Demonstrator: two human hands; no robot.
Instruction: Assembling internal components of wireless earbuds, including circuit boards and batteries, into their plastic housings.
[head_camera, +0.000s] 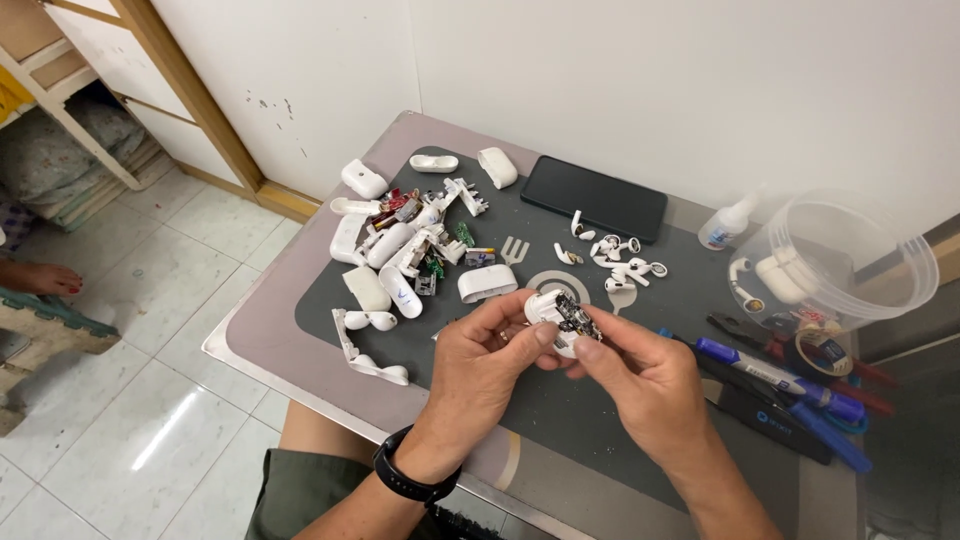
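My left hand (488, 357) and my right hand (640, 375) meet above a dark grey work mat (560, 400). Together they hold a small white earbud case part (548, 307) with a dark circuit board (577, 316) exposed on top. My left thumb and fingers pinch the white shell from the left. My right thumb and forefinger grip the board side from the right. A black watch sits on my left wrist (408, 474).
A pile of white case shells and small boards (405, 250) lies left on the mat. Several loose earbuds (620, 258) and a black phone (594, 197) lie behind. A clear plastic tub (880, 290), glue bottle (728, 222), tape roll (822, 350) and blue markers (775, 375) sit right.
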